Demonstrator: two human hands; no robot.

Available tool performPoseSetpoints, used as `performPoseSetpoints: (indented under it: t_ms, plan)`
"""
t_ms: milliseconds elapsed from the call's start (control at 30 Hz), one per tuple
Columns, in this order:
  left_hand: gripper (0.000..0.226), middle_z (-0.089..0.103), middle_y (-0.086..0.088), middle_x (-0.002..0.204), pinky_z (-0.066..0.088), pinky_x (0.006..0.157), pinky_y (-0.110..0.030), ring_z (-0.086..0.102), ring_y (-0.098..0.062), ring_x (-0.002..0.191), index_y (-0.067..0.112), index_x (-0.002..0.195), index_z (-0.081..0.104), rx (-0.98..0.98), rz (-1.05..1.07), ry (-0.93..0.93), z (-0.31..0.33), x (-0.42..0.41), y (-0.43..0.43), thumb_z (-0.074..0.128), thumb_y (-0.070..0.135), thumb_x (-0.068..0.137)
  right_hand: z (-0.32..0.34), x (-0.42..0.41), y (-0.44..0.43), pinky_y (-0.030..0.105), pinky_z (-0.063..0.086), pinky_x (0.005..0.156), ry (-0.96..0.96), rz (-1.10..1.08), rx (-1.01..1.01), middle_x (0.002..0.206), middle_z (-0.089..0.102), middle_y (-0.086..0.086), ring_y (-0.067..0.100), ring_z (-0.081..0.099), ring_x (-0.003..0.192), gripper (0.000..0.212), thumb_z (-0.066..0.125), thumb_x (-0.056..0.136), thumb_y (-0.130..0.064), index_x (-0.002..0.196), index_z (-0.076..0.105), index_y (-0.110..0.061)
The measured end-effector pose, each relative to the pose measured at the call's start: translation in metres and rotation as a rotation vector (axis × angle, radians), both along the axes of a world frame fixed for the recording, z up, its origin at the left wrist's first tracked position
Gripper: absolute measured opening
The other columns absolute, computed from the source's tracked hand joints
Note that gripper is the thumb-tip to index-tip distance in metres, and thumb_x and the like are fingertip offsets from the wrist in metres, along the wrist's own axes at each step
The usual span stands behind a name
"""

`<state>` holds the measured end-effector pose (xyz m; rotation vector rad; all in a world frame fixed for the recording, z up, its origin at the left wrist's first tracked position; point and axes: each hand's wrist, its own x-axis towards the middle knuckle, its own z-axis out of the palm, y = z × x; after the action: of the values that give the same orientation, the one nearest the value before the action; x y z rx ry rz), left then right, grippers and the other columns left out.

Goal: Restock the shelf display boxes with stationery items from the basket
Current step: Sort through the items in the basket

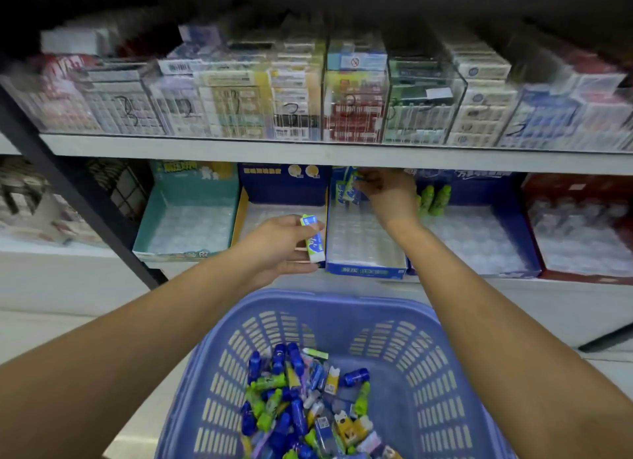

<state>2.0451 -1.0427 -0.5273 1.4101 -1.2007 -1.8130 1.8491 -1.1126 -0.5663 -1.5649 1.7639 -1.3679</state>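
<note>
Head view. The right hand is extended to the rear of the blue display box, with its fingers pinched on a green-blue packet. This packet is judged to be going upright into the back row, so filling runs back to front. A second packet is gripped in the curled left hand, held ready just beside the box's left wall. Mixed stationery is heaped in the basket below.
</note>
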Motion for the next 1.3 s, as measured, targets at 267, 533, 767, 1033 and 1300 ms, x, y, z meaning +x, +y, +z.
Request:
performPoseSetpoints:
  t_ms: [267, 533, 767, 1033, 1300]
  plan:
    - [0.01, 0.068, -0.008, 0.092, 0.059, 0.063, -0.022, 0.065, -0.02, 0.078, 0.01, 0.092, 0.063, -0.035, 0.013, -0.012, -0.015, 0.004, -0.011, 0.06, 0.001, 0.089, -0.012, 0.006, -0.02, 0.04, 0.052, 0.088, 0.096, 0.138, 0.057, 0.098, 0.069, 0.017, 0.024, 0.065, 0.092, 0.016, 0.062, 0.085, 0.0, 0.101, 0.065, 0.002]
    - [0.019, 0.068, -0.015, 0.102, 0.058, 0.061, -0.023, 0.07, -0.022, 0.075, 0.01, 0.108, 0.062, -0.069, 0.073, 0.024, -0.021, -0.007, -0.016, 0.063, 0.012, 0.09, -0.016, -0.002, -0.014, 0.026, 0.041, 0.077, 0.455, 0.163, 0.042, 0.098, 0.07, 0.013, 0.027, 0.063, 0.093, 0.018, 0.064, 0.086, -0.014, 0.097, 0.073, -0.003]
    - [0.028, 0.066, -0.009, 0.091, 0.058, 0.067, -0.018, 0.068, -0.016, 0.075, 0.0, 0.114, 0.059, -0.199, 0.122, 0.005, -0.027, -0.017, -0.022, 0.064, 0.005, 0.088, 0.011, 0.004, 0.022, 0.024, 0.052, 0.063, -0.262, 0.365, 0.231, 0.087, 0.07, 0.009, 0.015, 0.064, 0.067, 0.006, 0.065, 0.087, -0.018, 0.092, 0.067, -0.02]
    - [0.042, 0.062, -0.006, 0.122, 0.046, 0.094, -0.023, 0.06, -0.015, 0.106, 0.008, 0.133, 0.05, -0.507, -0.072, -0.315, -0.032, -0.029, -0.018, 0.059, 0.012, 0.092, 0.017, -0.006, 0.024, 0.023, 0.057, 0.071, -0.206, 0.205, 0.128, 0.087, 0.069, 0.013, 0.013, 0.066, 0.072, 0.006, 0.069, 0.083, -0.008, 0.083, 0.064, -0.013]
    - [0.06, 0.01, -0.001, 0.16, 0.017, 0.118, -0.027, 0.012, -0.013, 0.147, 0.014, 0.152, 0.015, -0.939, -0.855, -0.975, -0.048, -0.025, 0.007, 0.042, 0.026, 0.099, -0.007, -0.017, 0.002, 0.02, 0.044, 0.08, 0.286, 0.076, 0.014, 0.101, 0.07, 0.012, 0.019, 0.064, 0.091, 0.019, 0.058, 0.091, -0.011, 0.107, 0.066, -0.005]
